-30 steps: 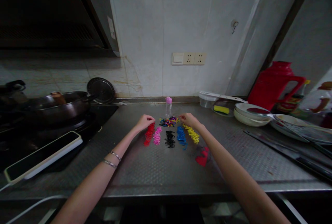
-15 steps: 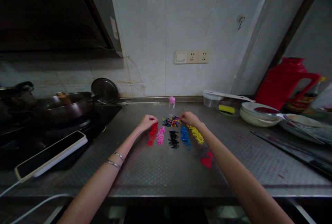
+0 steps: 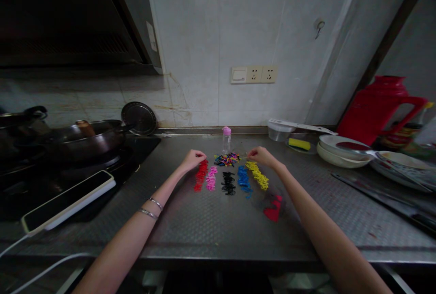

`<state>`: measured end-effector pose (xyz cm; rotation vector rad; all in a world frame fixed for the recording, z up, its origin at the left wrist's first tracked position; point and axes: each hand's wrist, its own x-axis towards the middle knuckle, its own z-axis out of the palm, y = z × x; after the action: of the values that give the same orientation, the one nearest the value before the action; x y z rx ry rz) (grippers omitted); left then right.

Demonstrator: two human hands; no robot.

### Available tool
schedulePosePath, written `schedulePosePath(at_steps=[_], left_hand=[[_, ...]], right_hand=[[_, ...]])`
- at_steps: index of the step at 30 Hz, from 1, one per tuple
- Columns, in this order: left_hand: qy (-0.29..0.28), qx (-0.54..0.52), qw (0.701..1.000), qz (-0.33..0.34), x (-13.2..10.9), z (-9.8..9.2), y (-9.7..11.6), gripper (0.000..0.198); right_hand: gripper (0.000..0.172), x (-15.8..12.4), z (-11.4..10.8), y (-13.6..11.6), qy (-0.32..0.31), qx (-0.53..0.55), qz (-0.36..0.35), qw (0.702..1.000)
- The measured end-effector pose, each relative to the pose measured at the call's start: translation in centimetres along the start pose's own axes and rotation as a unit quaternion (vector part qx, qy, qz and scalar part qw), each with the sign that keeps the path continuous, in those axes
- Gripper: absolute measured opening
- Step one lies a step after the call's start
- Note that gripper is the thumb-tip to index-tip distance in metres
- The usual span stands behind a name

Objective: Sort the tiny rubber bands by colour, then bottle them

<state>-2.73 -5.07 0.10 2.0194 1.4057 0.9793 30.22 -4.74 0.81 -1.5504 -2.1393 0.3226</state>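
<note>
Small coloured bits lie sorted in rows on the steel counter: red, pink, black, blue and yellow. A mixed pile lies behind them, in front of a small bottle with a pink cap. My left hand is pinched at the top of the red row. My right hand is pinched at the top of the yellow row, just right of the mixed pile. What either pinch holds is too small to make out.
A red piece lies by my right forearm. Left: a wok on the hob and a phone with a cable. Right: a red jug, stacked plates, a sponge, a clear tub.
My right hand has moved a little to the right, from the edge of the mixed pile to the top of the yellow row. My left hand stays at the red row.
</note>
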Motion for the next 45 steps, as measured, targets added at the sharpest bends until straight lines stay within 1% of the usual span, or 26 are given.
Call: schedulePosePath(at_steps=[4,6,9,14,17,21,25,28,31,34,37,39,41,43,45], left_hand=[[-0.009,0.042,0.999,0.01,0.9,0.3,0.1,0.024],[-0.024,0.071,0.997,0.023,1.6,0.7,0.2,0.024],[-0.052,0.141,0.988,0.031,2.6,1.4,0.7,0.026],[-0.076,0.269,0.959,0.05,3.6,2.4,1.5,0.029],[-0.09,0.299,0.948,0.054,4.0,2.8,1.9,0.028],[-0.1,0.31,0.944,0.052,4.4,3.2,2.1,0.025],[-0.094,0.312,0.944,0.044,4.6,3.2,2.2,0.022],[-0.079,0.314,0.945,0.043,4.6,2.9,2.3,0.021],[-0.055,0.311,0.948,0.038,4.5,2.3,2.4,0.021],[-0.025,0.3,0.954,0.013,4.5,1.8,2.5,0.021],[0.016,0.284,0.959,-0.008,4.3,1.8,3.3,0.02],[0.027,0.275,0.961,0.006,4.0,2.4,4.3,0.02],[0.019,0.265,0.963,0.042,3.6,3.5,5.7,0.021],[0.016,0.252,0.964,0.088,3.0,5.0,7.3,0.023],[-0.004,0.232,0.965,0.123,2.4,6.8,8.9,0.022]], right_hand=[[0.017,-1.3,-0.5,1.1,-0.04,0.023,0.016,0.999],[0.018,-1.6,-0.5,1.3,-0.045,0.029,0.023,0.998],[0.019,-1.9,-0.4,1.2,-0.025,0.029,0.024,0.999],[0.021,-2.0,-0.3,1.0,0.025,0.023,0.013,0.999],[0.022,-2.1,-0.2,1.1,0.046,0.019,0.006,0.999],[0.024,-2.0,0.1,1.4,0.063,0.012,-0.002,0.998],[0.025,-1.9,0.3,1.8,0.071,0.01,-0.004,0.997],[0.025,-1.8,0.3,1.9,0.069,0.014,-0.004,0.997],[0.025,-1.8,0.2,1.8,0.064,0.014,0.001,0.998],[0.025,-1.8,0.1,1.6,0.059,0.011,0.004,0.998],[0.026,-1.8,0.0,1.5,0.065,0.008,0.009,0.998],[0.026,-1.8,-0.1,1.6,0.075,0.005,0.009,0.997],[0.026,-1.8,-0.1,1.7,0.085,0.002,0.008,0.996],[0.026,-1.9,-0.1,1.8,0.095,-0.001,0.01,0.995],[0.026,-1.9,-0.1,1.9,0.1,-0.001,0.014,0.995]])
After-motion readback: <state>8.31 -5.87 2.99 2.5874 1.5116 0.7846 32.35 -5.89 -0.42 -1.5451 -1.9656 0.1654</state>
